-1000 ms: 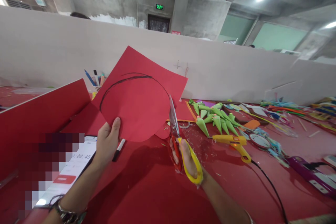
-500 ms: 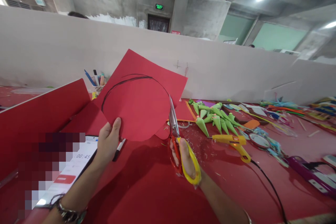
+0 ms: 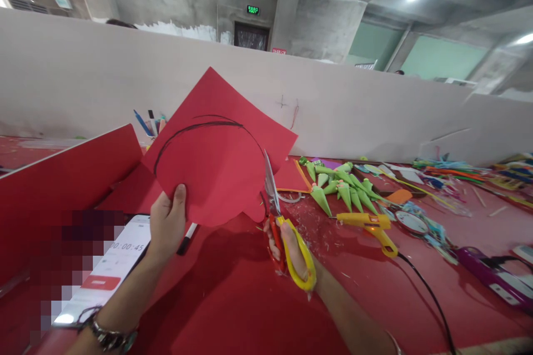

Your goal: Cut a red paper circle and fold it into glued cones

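Red tabletop [image 3: 366, 299] under both hands; one red paper sheet [image 3: 212, 177] with a drawn black arc, pinched at its lower-left edge by the left hand [image 3: 169, 219], lying ahead-left of the right hand [image 3: 291, 244]. One phone [image 3: 125, 244] left of the left hand; one pair of scissors [image 3: 270, 177] gripped by the handles in the right hand, the nearer one to the arc's right end, long axis running forward and slightly left. One glue gun [image 3: 366, 221] right of the right hand, one marker [image 3: 187, 238] just right of the left; green cones [image 3: 343, 193] overlap, can't count.
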`<control>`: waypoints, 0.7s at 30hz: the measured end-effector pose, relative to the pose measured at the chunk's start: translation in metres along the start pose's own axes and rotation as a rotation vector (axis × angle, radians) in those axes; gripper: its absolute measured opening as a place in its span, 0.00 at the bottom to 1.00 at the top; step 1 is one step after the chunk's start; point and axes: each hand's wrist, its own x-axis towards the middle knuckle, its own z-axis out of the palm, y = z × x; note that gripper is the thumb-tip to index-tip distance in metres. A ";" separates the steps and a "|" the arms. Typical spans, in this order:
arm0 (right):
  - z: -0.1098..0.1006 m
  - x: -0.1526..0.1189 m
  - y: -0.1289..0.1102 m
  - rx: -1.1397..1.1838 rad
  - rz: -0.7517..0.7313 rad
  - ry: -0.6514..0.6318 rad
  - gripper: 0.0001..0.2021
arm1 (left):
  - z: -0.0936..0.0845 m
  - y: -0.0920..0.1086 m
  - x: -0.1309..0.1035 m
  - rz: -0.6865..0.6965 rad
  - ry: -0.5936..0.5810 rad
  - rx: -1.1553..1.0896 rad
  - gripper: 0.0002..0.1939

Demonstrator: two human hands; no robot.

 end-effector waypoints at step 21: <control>0.005 -0.002 -0.018 -0.148 -0.012 0.149 0.24 | 0.001 -0.004 0.005 -0.123 -0.027 -0.186 0.13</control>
